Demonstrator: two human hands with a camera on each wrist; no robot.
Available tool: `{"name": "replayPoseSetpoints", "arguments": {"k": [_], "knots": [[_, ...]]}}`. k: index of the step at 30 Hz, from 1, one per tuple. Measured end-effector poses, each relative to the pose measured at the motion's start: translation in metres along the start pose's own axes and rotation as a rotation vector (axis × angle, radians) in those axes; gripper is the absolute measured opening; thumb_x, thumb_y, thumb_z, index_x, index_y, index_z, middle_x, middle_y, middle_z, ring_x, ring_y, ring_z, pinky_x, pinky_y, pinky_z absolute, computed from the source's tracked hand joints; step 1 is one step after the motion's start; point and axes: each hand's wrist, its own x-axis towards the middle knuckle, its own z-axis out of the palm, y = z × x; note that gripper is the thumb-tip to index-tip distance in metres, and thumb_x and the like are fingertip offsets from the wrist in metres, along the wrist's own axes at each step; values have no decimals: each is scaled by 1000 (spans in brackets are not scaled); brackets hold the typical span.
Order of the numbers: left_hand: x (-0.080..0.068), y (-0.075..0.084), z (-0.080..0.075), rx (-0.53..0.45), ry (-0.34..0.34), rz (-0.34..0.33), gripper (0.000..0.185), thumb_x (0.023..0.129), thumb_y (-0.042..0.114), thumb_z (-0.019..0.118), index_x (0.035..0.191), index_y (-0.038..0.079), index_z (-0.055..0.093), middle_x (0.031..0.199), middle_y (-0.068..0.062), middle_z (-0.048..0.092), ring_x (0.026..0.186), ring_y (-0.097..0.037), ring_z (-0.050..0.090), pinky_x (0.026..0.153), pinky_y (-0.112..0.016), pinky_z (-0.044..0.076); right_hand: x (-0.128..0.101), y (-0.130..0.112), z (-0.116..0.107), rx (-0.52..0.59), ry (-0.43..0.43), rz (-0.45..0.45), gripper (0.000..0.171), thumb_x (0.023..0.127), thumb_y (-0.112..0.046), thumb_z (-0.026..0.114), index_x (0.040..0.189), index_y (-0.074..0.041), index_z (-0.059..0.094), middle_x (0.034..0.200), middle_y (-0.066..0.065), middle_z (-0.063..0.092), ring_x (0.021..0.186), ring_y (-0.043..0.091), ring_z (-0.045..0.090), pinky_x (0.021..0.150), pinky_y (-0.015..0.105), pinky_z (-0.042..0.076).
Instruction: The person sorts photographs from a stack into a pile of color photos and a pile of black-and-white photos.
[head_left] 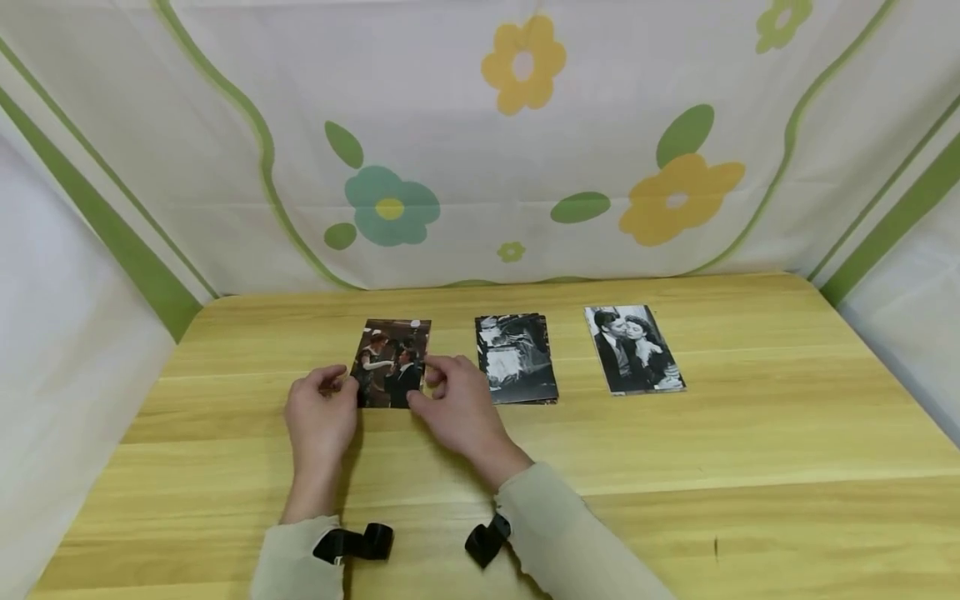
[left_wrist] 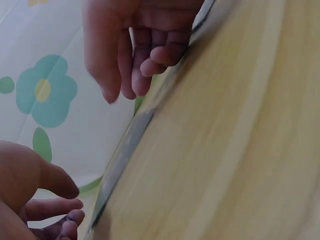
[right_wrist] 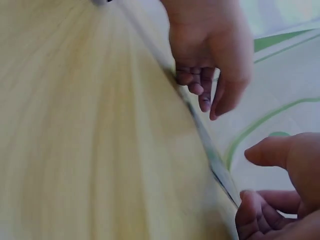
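Three photo piles on table [head_left: 750, 433] — both hands, left hand [head_left: 321, 417] and right hand [head_left: 457, 408], pinching leftmost photo [head_left: 392, 360].

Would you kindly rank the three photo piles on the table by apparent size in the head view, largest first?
1. Black-and-white couple photo, on the right, looks largest.
2. Middle black-and-white stack, close behind, so this ranking is unsure.
3. Colour photo, looks smallest, though the left hand and right hand hide its lower corners.
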Motion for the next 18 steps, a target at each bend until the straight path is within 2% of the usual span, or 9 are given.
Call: {"name": "replayPoseSetpoints", "arguments": {"k": [4,7,14,18], "knots": [[-5,11,5,-44,23,9,32,102,14,62,129,1,74,119,-18,66,98,-23,62,77,-26,46,-8,3,-23,71,31,-36,49,95,-18,80,140,-5,69,111,2,70,93,13,62,83,26,56],[-13,23,11,-79,-4,40,29,100,11,64,126,3,76,115,-17,72,89,-15,59,70,-19,45,-12,7,-43,98,96,-56,43,96,-19,80,136,-8,72,110,2,73,95,15,64,82,25,56],[-37,49,41,-148,-184,143,28,101,9,67,127,4,76,111,-17,77,87,-15,61,72,-21,48,-17,26,-92,100,221,-10,39,96,-21,80,135,-16,73,108,2,74,97,18,65,83,28,55],[-47,56,62,-175,-274,159,30,99,9,68,127,4,75,109,-14,75,87,-18,64,74,-26,50,-24,42,-115,73,268,35,42,98,-23,79,139,-18,71,111,3,74,101,18,65,85,28,55]]}}
